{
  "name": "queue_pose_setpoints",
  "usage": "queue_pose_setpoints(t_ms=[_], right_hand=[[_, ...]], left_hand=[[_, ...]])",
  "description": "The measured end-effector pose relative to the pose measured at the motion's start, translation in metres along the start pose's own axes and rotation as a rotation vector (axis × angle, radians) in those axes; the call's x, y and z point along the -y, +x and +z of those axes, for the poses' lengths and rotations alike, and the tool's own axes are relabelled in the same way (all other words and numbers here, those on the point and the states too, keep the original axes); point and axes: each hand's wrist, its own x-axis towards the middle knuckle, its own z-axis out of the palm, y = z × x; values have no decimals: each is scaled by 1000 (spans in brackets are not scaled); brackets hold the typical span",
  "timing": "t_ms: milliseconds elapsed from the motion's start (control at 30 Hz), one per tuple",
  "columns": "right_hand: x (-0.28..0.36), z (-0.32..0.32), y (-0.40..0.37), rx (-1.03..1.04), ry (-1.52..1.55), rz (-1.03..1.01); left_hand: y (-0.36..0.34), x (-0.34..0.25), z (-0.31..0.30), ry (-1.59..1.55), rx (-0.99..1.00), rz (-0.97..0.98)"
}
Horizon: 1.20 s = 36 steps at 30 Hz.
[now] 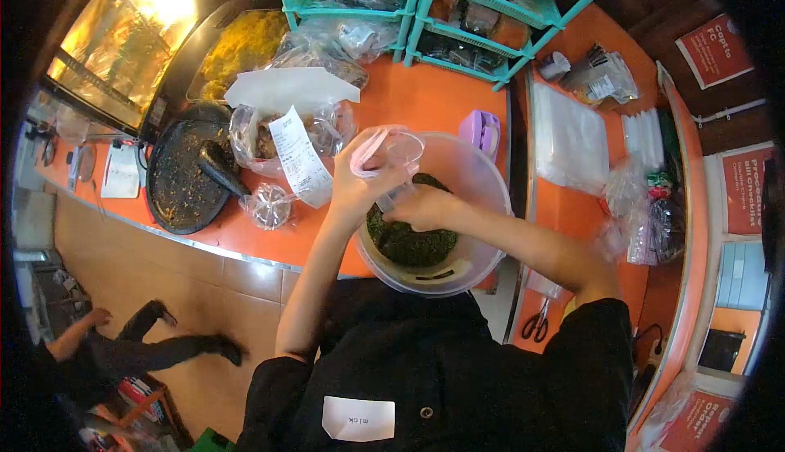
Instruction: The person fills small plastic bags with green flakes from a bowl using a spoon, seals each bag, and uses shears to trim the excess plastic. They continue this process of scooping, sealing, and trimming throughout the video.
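My left hand [372, 166] is closed around a clear plastic bag [401, 149] with a pinkish edge, held above a large translucent tub [482, 194]. Dark green chopped leaves [417, 243] fill the bottom of the tub. Reaching in from the right, my right hand [423, 208] is over the leaves, just below the bag, with its fingers curled together. Whatever those fingers grip is hidden. Against the tub's far right side stands a purple device [480, 133].
Left of the tub are a receipt [301, 154], filled plastic bags [249, 137] and a stone mortar [184, 182] with a pestle [221, 166]. Teal racks [417, 11] stand behind. Plastic bags [568, 133] and scissors [536, 321] lie right. Another person [139, 346] is at lower left.
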Motion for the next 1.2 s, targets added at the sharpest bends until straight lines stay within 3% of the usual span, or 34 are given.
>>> queue_pose_setpoints(t_ms=[100,200,400,500,600,700,900,1000,1067,1200], right_hand=[[-7,48,23,-402,-82,-240],[-1,39,27,239,-53,-39],[-21,0,-1,365,215,130],[-35,-17,-30,322,480,169],[-31,-46,-67,73,556,106],[-24,-63,-103,-291,400,145],[1,-112,-165,-570,338,393],[22,-132,-176,-700,164,509],[32,-133,-170,-827,23,494],[59,-122,-145,-900,-293,455]], left_hand=[[-1,-5,4,80,24,35],[-2,-3,4,159,43,75],[0,-2,5,215,76,67],[1,-4,4,222,83,54],[-3,-7,5,164,74,1],[-6,-7,4,176,74,-24],[-14,-16,3,377,151,-4],[-17,-20,11,402,195,-3],[-17,-16,17,362,233,-74],[-15,-5,27,643,224,82]])
